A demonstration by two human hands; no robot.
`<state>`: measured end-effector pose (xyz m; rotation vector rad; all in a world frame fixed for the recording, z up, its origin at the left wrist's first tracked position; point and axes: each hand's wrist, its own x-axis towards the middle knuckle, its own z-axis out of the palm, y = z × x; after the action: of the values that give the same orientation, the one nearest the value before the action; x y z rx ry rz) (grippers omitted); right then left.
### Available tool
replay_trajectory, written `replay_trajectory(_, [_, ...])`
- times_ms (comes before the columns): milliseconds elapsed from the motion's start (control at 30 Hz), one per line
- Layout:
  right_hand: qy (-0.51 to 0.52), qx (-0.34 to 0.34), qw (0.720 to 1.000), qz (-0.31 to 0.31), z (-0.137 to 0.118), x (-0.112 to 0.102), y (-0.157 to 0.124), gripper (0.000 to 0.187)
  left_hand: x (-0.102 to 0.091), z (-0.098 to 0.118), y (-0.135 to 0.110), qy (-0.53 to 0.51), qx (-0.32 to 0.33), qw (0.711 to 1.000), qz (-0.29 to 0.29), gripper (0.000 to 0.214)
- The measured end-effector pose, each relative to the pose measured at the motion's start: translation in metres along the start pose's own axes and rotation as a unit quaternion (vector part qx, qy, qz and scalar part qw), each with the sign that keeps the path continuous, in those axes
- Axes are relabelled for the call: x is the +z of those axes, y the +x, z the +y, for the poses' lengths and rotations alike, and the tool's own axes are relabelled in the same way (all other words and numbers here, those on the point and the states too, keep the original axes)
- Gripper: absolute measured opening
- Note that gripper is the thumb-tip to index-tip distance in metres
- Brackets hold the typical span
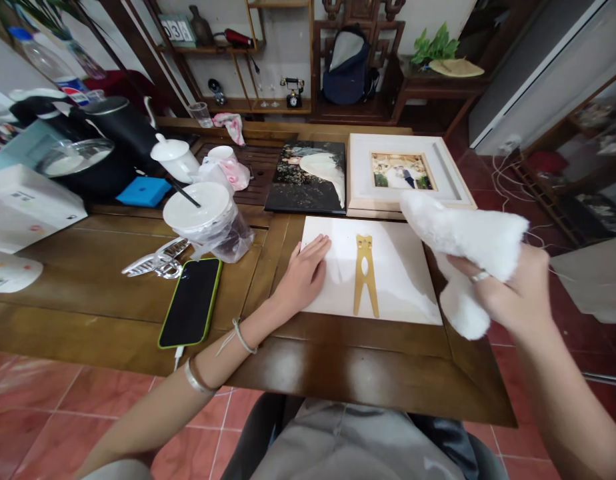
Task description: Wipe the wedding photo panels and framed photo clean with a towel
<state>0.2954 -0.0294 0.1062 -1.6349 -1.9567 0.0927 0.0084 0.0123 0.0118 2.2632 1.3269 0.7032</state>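
Note:
My left hand (304,275) lies flat, fingers stretched out, on the left edge of a white panel (398,267) that rests face down on the wooden table (113,293). A tan wooden stand piece (365,275) is fixed to the middle of the panel. My right hand (513,290) is raised at the right, its fingers closed round a fluffy white cloth (463,237) that hangs above the panel's right edge.
Behind the panel lie a dark photo print (308,177) and a white framed photo (408,172). A phone (191,301) on a cable, a hair clip (155,263), a lidded plastic cup (208,220), a teapot (175,157) and boxes crowd the table's left half.

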Motion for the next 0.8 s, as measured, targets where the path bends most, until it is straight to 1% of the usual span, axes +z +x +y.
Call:
replay_trajectory(67, [-0.068, -0.078, 0.994, -0.042, -0.005, 0.014, 0.016, 0.014, 0.0, -0.001, 0.0, -0.003, 0.003, 1.0, 0.002, 0.048])
replay_trajectory(133, [-0.091, -0.137, 0.982, -0.092, -0.009, 0.032, 0.03, 0.006, 0.001, -0.001, 0.0, -0.007, 0.003, 1.0, 0.003, 0.048])
replay_trajectory(167, [-0.088, -0.16, 0.976, -0.12, -0.01, 0.042, 0.035, 0.008, 0.001, -0.001, 0.0, -0.009, 0.002, 1.0, 0.003, 0.048])
replay_trajectory(233, [-0.081, -0.199, 0.96, -0.179, -0.01, 0.059, 0.043, 0.019, 0.001, -0.001, 0.0, -0.009, -0.001, 1.0, 0.001, 0.048])
replay_trajectory(333, [-0.076, -0.229, 0.939, -0.246, -0.008, 0.072, 0.047, 0.031, 0.001, -0.002, 0.0, -0.004, 0.0, 1.0, -0.002, 0.048])
replay_trajectory(433, [-0.072, -0.226, 0.933, -0.27, -0.01, 0.068, 0.039, 0.03, 0.001, -0.001, 0.0, -0.002, -0.001, 1.0, -0.004, 0.048])
replay_trajectory(500, [-0.072, -0.232, 0.929, -0.28, -0.015, 0.062, 0.026, 0.028, 0.001, -0.001, 0.0, -0.002, -0.003, 1.0, -0.002, 0.048])
replay_trajectory(667, [-0.077, -0.25, 0.918, -0.296, -0.038, 0.047, -0.024, 0.03, 0.001, -0.001, -0.001, -0.001, 0.0, 1.0, -0.002, 0.048])
replay_trajectory(800, [-0.032, -0.266, 0.904, -0.333, -0.053, 0.03, -0.058, 0.028, 0.001, -0.001, 0.0, 0.001, -0.004, 1.0, 0.002, 0.047])
